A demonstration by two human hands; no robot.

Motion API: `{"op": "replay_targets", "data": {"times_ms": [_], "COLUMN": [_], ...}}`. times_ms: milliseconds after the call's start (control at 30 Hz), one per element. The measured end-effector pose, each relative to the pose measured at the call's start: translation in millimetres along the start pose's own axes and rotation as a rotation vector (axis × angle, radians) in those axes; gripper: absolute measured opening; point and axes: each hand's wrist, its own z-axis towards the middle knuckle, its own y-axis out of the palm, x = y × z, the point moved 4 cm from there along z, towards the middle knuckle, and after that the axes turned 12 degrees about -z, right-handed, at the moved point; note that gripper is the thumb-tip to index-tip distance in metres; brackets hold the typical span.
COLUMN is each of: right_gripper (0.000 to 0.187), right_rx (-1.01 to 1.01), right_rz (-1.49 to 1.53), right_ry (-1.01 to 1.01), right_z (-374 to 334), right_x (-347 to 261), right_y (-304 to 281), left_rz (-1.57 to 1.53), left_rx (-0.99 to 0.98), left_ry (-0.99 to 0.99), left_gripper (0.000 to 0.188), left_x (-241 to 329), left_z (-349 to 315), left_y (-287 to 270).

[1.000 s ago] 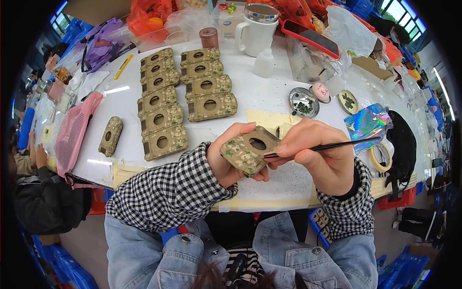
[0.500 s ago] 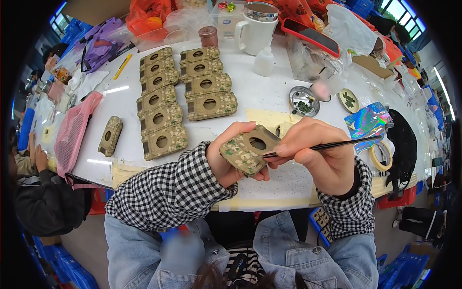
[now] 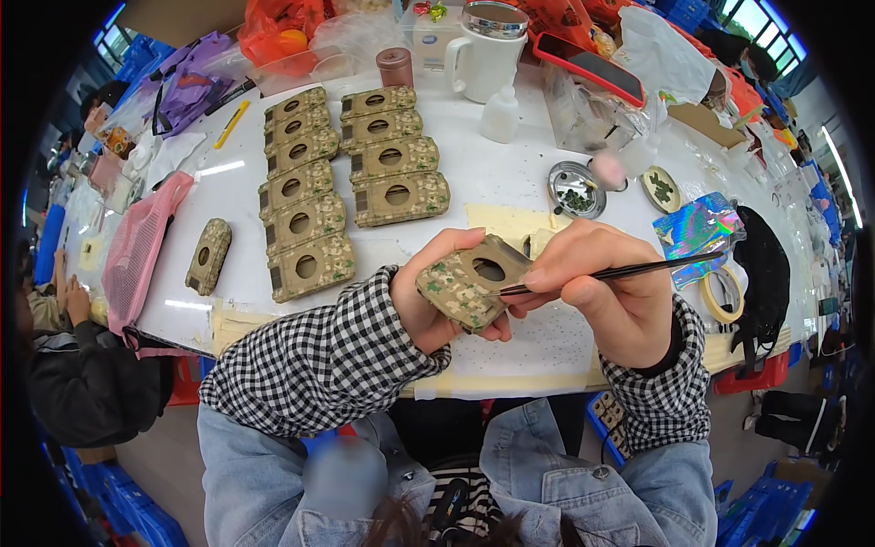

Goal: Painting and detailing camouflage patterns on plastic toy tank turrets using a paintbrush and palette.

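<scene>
Dark print marks the orange-red bag [image 3: 550,13] behind the white mug [image 3: 486,68]; a blue mark appears on the clear box [image 3: 434,53]. The white table [image 3: 515,196] supports two columns of camouflage cases [image 3: 284,232]. Blue crates [image 3: 137,506] stand at lower left. Left hand [image 3: 416,296]: grasps the held case [image 3: 448,288] above the table's near edge, thumb uppermost. Right hand [image 3: 618,283]: pinches black tweezers [image 3: 652,267], tips at the case's face.
</scene>
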Motion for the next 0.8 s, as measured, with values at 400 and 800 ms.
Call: {"op": "replay_targets", "data": {"times_ms": [400, 800], "right_gripper": [0.012, 0.013], "right_rx": [0.005, 0.001], "right_rz": [-0.008, 0.005], "right_ry": [0.001, -0.009], "right_z": [0.0, 0.7], "right_x": [-0.6, 0.4], "right_y": [0.3, 0.1], "left_rz": [0.004, -0.034], "left_rx": [0.018, -0.185], "left_ry": [0.010, -0.016], "left_gripper": [0.056, 0.053], "left_x": [0.1, 0.7], "left_z": [-0.4, 0.4], "left_y": [0.6, -3.6]}}
